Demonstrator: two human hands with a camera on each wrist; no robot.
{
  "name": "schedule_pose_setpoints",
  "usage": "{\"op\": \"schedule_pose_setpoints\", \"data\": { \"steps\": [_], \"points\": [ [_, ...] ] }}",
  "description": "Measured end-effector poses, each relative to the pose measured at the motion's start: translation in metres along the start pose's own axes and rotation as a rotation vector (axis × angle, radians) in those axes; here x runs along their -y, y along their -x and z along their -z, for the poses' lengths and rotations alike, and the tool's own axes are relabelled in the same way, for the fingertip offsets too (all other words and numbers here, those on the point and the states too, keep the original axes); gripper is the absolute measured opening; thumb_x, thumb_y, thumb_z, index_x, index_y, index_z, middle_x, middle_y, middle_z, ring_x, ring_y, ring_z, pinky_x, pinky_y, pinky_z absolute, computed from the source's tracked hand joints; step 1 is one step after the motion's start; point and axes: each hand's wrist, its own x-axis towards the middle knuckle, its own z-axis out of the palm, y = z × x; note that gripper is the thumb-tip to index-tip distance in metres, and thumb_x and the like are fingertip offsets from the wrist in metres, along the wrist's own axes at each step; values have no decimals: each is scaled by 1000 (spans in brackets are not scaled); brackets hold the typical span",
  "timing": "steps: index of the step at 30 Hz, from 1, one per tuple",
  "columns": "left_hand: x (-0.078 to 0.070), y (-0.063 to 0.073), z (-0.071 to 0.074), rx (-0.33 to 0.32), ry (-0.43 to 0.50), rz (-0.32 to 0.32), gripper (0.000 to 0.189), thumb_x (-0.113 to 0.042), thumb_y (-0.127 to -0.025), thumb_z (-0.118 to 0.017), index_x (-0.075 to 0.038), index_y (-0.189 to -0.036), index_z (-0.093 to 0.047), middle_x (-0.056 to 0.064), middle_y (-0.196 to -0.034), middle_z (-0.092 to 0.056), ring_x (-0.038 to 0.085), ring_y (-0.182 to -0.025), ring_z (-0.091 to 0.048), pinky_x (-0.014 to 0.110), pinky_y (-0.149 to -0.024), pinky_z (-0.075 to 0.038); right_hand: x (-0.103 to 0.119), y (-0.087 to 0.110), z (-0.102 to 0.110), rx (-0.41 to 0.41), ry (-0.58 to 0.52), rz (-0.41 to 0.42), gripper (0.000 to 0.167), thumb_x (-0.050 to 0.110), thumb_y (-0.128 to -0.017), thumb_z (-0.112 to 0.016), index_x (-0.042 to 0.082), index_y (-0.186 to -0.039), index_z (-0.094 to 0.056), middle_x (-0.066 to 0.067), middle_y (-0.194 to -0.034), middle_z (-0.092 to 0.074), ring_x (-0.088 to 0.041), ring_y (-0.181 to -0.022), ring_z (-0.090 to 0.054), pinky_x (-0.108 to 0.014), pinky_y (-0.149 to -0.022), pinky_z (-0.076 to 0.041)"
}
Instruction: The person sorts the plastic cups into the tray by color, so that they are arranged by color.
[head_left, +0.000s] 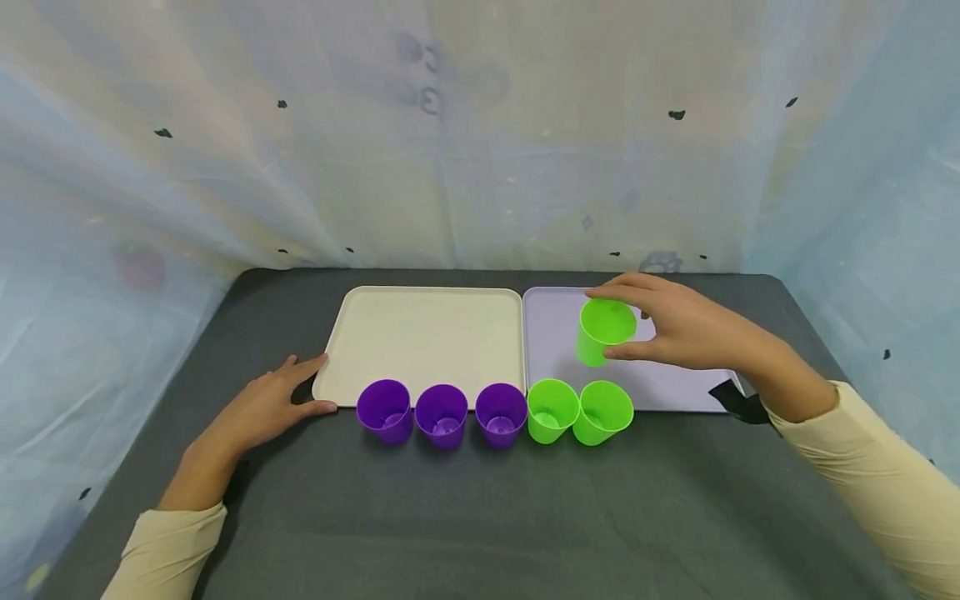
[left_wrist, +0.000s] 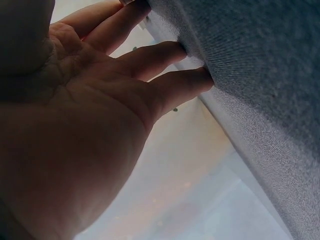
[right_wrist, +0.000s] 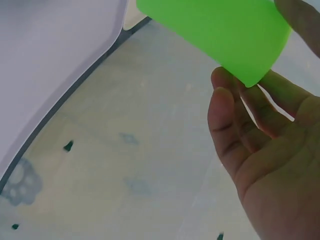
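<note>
My right hand (head_left: 667,325) grips a bright green cup (head_left: 592,343) by its rim, thumb on the near side and fingers on the far side. The cup is held upright over the lavender tray (head_left: 675,392). In the right wrist view the same green cup (right_wrist: 225,35) fills the top, between thumb and fingers. My left hand (head_left: 262,408) rests at the left edge of the cream tray (head_left: 427,333), fingers extended and fingertips at its rim. In the left wrist view that hand's fingers (left_wrist: 175,90) touch dark cloth.
Along the trays' near edge stand three purple cups (head_left: 386,425) and two green cups (head_left: 551,425), mouths up, in one row. A dark grey cloth (head_left: 480,517) covers the table. A black strap (head_left: 738,402) hangs by my right wrist. Pale printed curtains (head_left: 480,167) surround the table.
</note>
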Motion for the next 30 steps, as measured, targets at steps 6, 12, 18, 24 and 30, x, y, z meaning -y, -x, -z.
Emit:
{"op": "schedule_pose_setpoints", "data": {
  "steps": [6, 12, 18, 24, 30],
  "points": [
    [1, -1, 0, 2, -4, 10, 101, -78, -83, -55, -16, -158, -30, 39, -155, -26, 65, -138, -26, 78, -104, -27, 10, -29, 0, 39, 20, 113, 70, 38, -83, -82, 23, -145, -52, 3, -138, -54, -17, -115, -58, -42, -94, -51],
    [1, 0, -1, -2, -4, 7, 101, -78, -83, -55, -16, -158, -30, 38, -155, -27, 64, -138, -26, 78, -103, -27, 20, -55, -8, 119, -8, 161, 70, 43, -83, -80, 27, -145, -51, 3, -138, -54, -16, -113, -58, -40, -92, -51],
    [1, 1, -1, -3, 1, 7, 101, -79, -82, -55, -16, -158, -30, 35, -155, -29, 61, -140, -26, 78, -104, -26, 27, -72, -23, 164, -32, 189, 69, 46, -80, -81, 26, -141, -54, 7, -133, -56, -15, -117, -56, -41, -101, -48],
    [0, 0, -1, -2, -1, 12, 102, -79, -81, -55, -17, -158, -30, 33, -155, -30, 60, -141, -26, 78, -104, -26, 29, -85, -41, 208, -84, 238, 71, 47, -79, -83, 23, -140, -56, 7, -123, -58, -12, -99, -53, -34, -89, -48],
    [0, -1, -2, -2, -2, 12, 102, -79, -81, -55, -17, -158, -30, 34, -155, -30, 60, -141, -26, 78, -104, -26, 25, -94, -61, 235, -166, 283, 71, 39, -79, -84, 18, -140, -56, 2, -125, -60, -13, -96, -51, -29, -77, -50]
  ]
}}
